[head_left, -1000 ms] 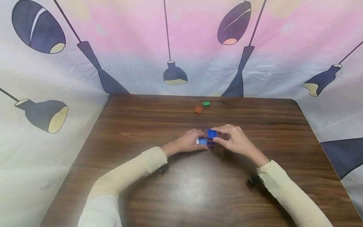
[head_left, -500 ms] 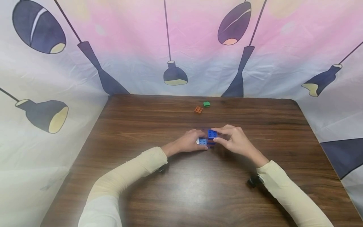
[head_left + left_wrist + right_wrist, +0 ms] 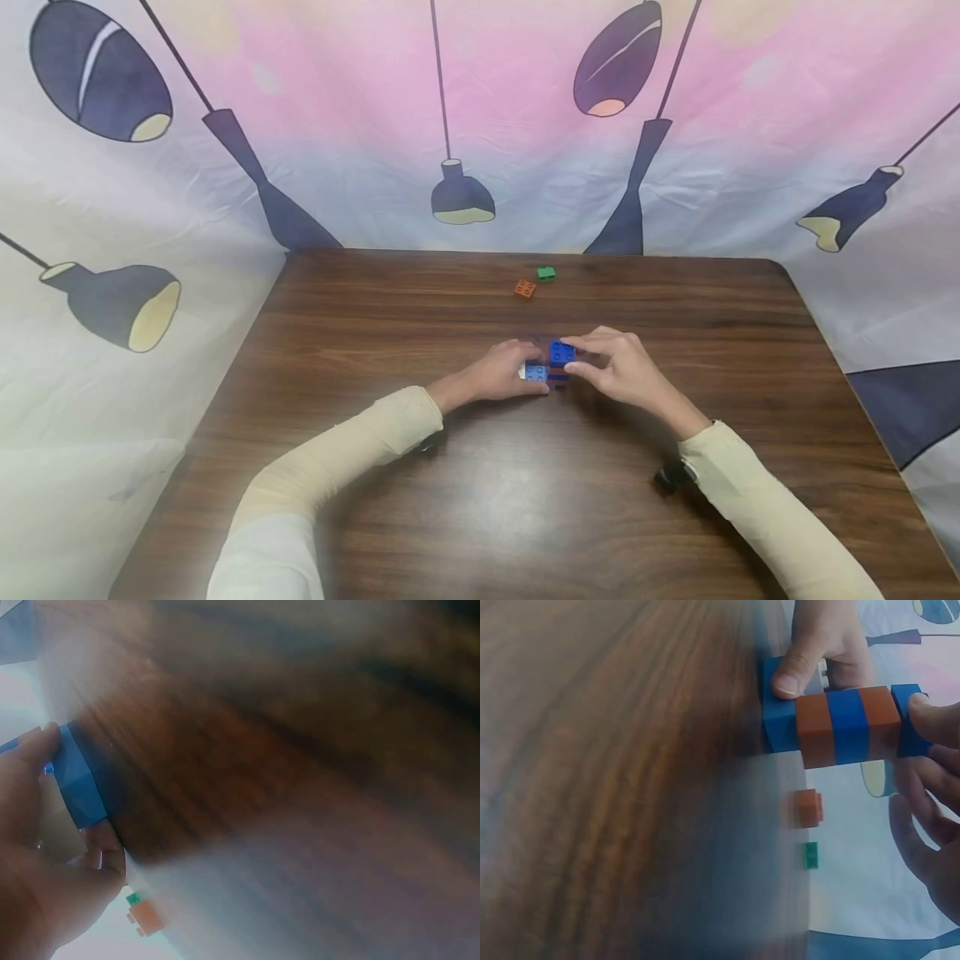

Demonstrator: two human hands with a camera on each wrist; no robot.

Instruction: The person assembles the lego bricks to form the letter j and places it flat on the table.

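Two bare hands are working at a dark wood-grain table [image 3: 480,467]: the left hand [image 3: 495,372] is gripping the blue plastic base brick [image 3: 781,727] under an upright stack of orange and blue plastic bricks [image 3: 848,726], while the right hand [image 3: 618,367] is pinching the square dark-blue four-stud brick [image 3: 562,353] at its top (fully seated or not, cannot tell). Beyond them, one orange four-stud plastic brick [image 3: 525,288] and one small green plastic brick [image 3: 546,273] are lying near the far edge, just beside each other.
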